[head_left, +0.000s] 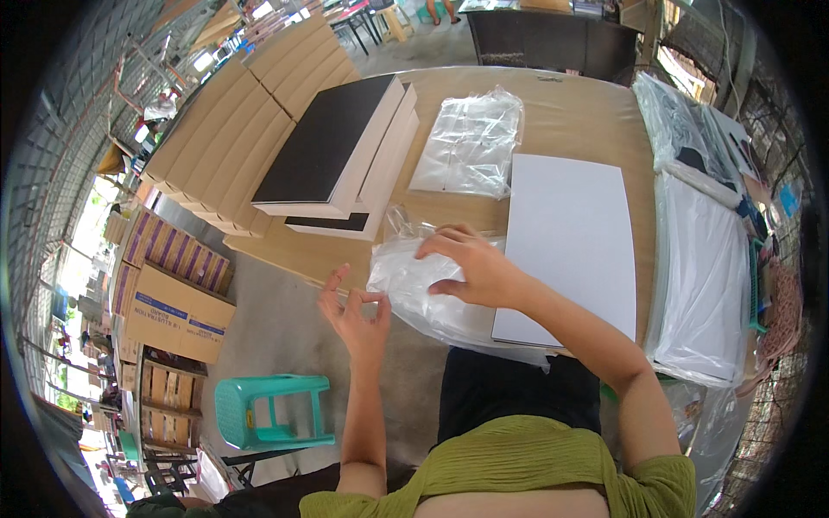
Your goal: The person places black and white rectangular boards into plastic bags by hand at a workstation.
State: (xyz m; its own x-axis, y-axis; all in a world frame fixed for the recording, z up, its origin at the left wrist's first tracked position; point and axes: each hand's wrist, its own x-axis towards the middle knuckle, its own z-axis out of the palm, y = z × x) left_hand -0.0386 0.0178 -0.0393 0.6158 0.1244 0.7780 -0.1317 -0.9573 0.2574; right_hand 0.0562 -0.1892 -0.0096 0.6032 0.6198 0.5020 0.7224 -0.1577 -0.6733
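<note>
A loose heap of clear plastic bags (414,274) lies at the table's near edge, in front of me. My left hand (356,315) is at its left side, thumb and forefinger pinched into a ring and the other fingers raised. Whether a bag edge is in that pinch, I cannot tell. Over the heap, my right hand (473,266) curves with thumb and fingers apart, gripping nothing visible. Beside it on the right is a stack of white sheets (570,242), passing under my right forearm. Farther back lies a flat, shiny pile of clear plastic packets (471,142).
Thick blocks with black tops (332,147) are stacked at the table's left, beside rows of brown cartons (224,129). Plastic-wrapped white bundles (701,268) line the right side. A green stool (272,410) and a cardboard box (177,311) stand on the floor at left.
</note>
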